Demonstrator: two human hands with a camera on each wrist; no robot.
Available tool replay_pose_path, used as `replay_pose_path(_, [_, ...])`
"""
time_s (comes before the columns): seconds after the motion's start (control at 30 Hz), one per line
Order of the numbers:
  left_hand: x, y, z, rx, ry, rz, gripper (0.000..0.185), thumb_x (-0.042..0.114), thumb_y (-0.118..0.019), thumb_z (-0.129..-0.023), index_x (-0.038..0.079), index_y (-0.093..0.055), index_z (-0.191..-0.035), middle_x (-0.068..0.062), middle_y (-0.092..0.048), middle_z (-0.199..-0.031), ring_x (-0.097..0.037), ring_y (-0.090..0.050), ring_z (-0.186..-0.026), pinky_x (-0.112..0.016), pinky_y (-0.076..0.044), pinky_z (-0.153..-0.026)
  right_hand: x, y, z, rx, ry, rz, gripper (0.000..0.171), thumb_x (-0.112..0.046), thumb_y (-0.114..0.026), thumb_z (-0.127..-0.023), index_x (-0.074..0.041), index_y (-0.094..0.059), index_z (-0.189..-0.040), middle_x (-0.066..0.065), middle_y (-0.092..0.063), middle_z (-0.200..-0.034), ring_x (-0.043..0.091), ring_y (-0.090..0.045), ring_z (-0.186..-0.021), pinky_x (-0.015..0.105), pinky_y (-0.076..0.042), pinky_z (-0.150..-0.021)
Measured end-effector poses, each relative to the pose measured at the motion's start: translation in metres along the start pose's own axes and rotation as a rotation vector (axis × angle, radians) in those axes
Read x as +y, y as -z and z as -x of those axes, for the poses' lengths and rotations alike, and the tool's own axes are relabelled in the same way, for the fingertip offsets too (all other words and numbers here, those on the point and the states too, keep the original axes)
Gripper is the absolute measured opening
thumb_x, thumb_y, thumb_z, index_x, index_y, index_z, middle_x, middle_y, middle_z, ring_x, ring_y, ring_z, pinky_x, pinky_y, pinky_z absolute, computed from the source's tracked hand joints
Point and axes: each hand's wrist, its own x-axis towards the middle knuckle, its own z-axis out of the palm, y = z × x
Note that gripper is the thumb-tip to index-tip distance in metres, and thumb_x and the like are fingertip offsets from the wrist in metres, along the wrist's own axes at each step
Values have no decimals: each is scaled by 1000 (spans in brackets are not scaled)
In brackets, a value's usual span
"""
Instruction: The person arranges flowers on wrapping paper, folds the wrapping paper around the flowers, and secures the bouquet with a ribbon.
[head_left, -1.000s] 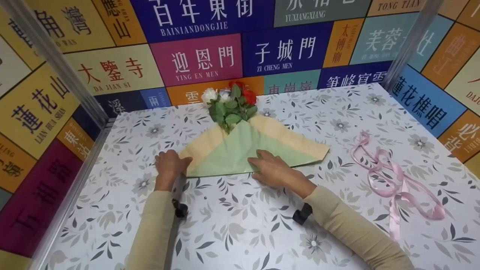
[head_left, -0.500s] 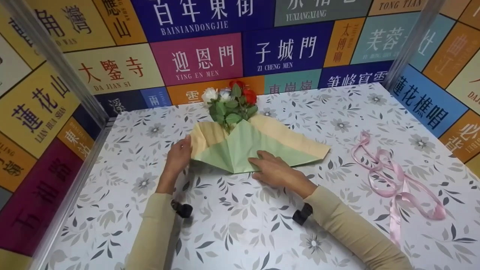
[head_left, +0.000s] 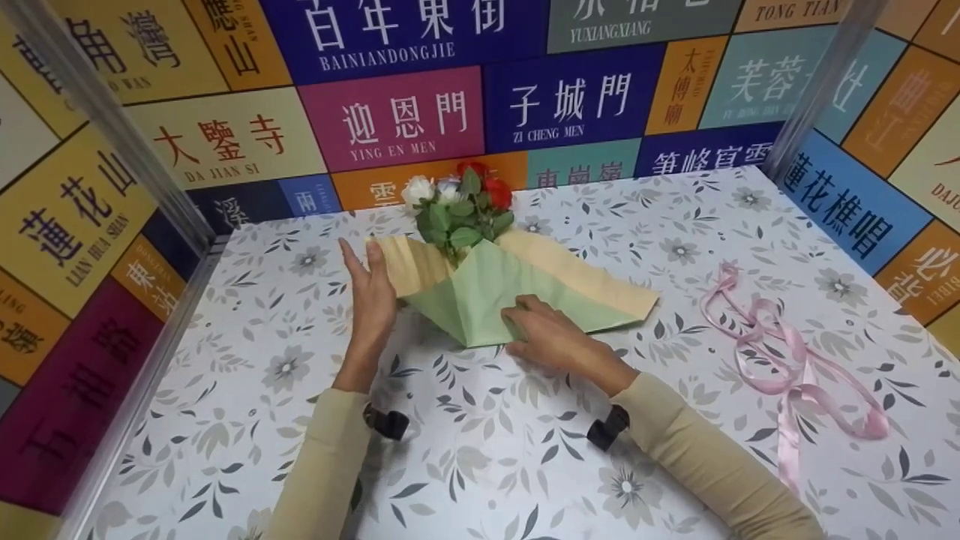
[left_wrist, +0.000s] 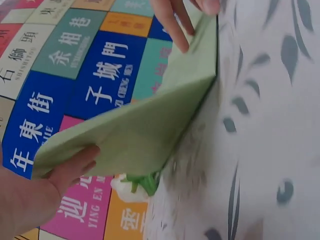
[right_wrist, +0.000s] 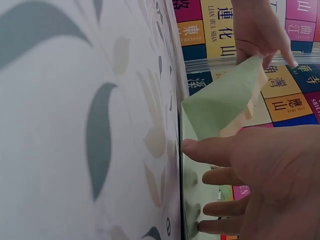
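In the head view, a bunch of flowers (head_left: pixel 461 206) is seen lying above the middle of the frame on two-coloured wrapping paper (head_left: pixel 517 289), green over cream, spread on a flower-patterned table (head_left: pixel 525 450). The left flap of the paper is lifted off the table by the left hand (head_left: pixel 371 300), whose fingers are held straight against its outer side, apparently so the flap can be folded over the stems. The lower tip of the paper is pressed flat by the right hand (head_left: pixel 551 337), fingers extended, seemingly to keep the sheet from sliding. A pink ribbon (head_left: pixel 787 352) lies well apart at the right.

In the left wrist view, the raised green flap (left_wrist: pixel 145 135) is seen propped from below by the left hand (left_wrist: pixel 45 187).

In the right wrist view, the right hand (right_wrist: pixel 260 185) is shown flat and relaxed on the table, the lifted paper (right_wrist: pixel 225 102) above it.
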Motion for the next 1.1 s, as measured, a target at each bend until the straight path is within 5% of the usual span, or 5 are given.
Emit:
replay_pose_path(0.17, [5,-19,4,-134,55,244,67,53,-17,-107,14,-15,-162,-26,-44,-152,-38,-54,-134,-52,-52,-99,5,4,0,68,1,-56,46,-19,-65,-97,-1,-56,-139,25,-41,-151,41,-43,-140,52,-39,-114])
replay_pose_path(0.4, [-8,-44,4,-68,-1,44,39,23,-42,-107,-3,-71,-108,-16,-70,-103,-20,-65,-95,-31,-56,-87,5,17,1,295,-119,-259,32,-14,-57,-100,-2,-64,-128,19,-52,-138,36,-53,-128,49,-44,-108])
replay_pose_path(0.6, [-5,-55,9,48,39,-56,51,36,-33,-110,1,-69,-118,-20,-67,-116,-30,-62,-109,-40,-47,-98,-3,26,4,470,-121,-346,27,-9,-59,-96,-5,-68,-121,17,-58,-126,36,-58,-116,49,-49,-93])
replay_pose_path(0.8, [-4,-53,22,39,17,-176,57,48,-48,-103,1,-52,-135,-21,-62,-122,-33,-60,-111,-45,-48,-97,-5,23,7,403,-115,-339,32,-13,-60,-96,-5,-64,-127,16,-60,-124,32,-63,-109,48,-51,-92])
replay_pose_path(1.1, [-19,-51,31,-36,-113,-376,61,-2,-64,-82,-1,-37,-137,-21,-64,-96,-29,-62,-83,-37,-49,-69,-7,17,3,379,-84,-338,29,-13,-60,-96,-4,-67,-123,15,-66,-118,31,-67,-101,46,-53,-89])
